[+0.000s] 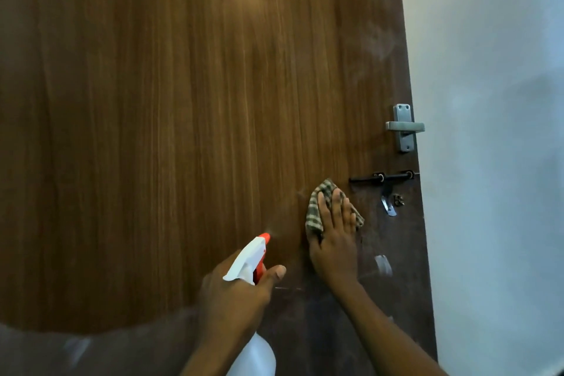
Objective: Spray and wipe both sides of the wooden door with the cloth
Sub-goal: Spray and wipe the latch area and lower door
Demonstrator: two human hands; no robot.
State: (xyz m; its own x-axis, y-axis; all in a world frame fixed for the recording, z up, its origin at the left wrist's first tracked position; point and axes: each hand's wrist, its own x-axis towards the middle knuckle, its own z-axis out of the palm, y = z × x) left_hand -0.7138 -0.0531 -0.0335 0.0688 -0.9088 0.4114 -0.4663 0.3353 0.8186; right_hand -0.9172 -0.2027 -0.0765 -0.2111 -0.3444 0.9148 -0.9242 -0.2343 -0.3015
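Note:
A brown wooden door (171, 137) fills most of the view, with vertical grain and a glare spot at the top. My left hand (235, 299) grips a white spray bottle (248, 259) with an orange nozzle pointed at the door; a faint mist hangs just ahead of the nozzle. My right hand (334, 238) lies flat against the door, pressing a green checked cloth (317, 207) onto the wood, just left of the latch.
A grey lever handle (404, 127) sits near the door's right edge. Below it runs a dark sliding bolt (383, 177) with a hanging metal tab. A pale wall (494, 131) lies beyond the door's edge on the right.

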